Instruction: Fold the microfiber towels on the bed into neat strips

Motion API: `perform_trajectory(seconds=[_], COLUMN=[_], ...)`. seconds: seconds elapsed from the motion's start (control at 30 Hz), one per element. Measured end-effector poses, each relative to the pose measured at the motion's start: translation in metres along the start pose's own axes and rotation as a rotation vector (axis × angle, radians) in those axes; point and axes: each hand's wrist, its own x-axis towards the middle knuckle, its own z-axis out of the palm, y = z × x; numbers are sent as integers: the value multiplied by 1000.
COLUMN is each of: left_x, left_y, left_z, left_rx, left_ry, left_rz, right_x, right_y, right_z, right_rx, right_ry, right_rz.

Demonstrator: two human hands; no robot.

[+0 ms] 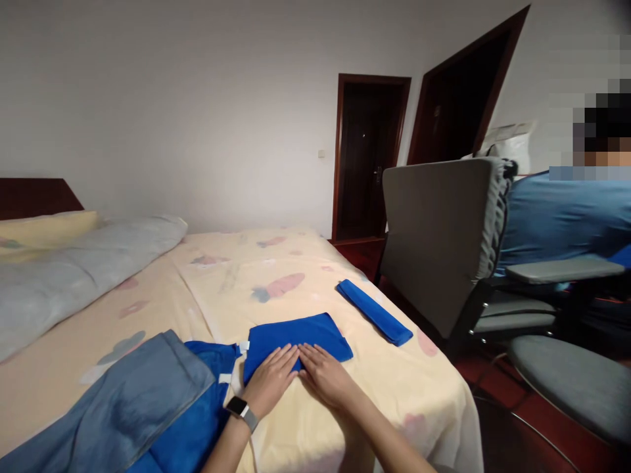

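A blue cloth (296, 328), folded into a flat rectangle, lies on the bed near its front edge. My left hand (272, 376) rests flat on the cloth's near side, fingers stretched out, a watch on the wrist. Beside it, fingertips almost touching, my right hand (323, 373) also lies flat on the cloth. To the right is a second blue cloth (374, 312), folded into a narrow strip. On the left, a grey-blue cloth (142, 387) partly covers a loose blue cloth (190, 420) with white tags at its edge.
The bed (236, 269) has a pale yellow patterned sheet. A grey rolled quilt (98, 256) and a yellow pillow (49, 226) lie at the left. A grey chair (438, 243) stands right of the bed, with a person (566, 217) in a blue top seated in it. Behind is a dark door (367, 157).
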Motion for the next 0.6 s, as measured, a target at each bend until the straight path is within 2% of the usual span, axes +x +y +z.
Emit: perform_trajectory(seconds=[0.1,0.2,0.33,0.47,0.6], left_x=[-5,-15,-26,-40,-51], left_y=[-10,-22,-30,-35,-40], left_z=[21,26,18,6,-12], left_rx=[-50,-137,-245,-323,-330], left_ry=[-24,-83,-173,-230,-272], left_rz=[-26,-45,-97,-201,-219], right_x=[3,0,-15,-37,-46], right_y=[6,19,41,63,71], right_z=[5,-2,-18,-36,-51], right_rx=[17,63,135,218,249], right_ry=[-38,-64,-75,-60,-79], right_rz=[-25,-39,12,134,204])
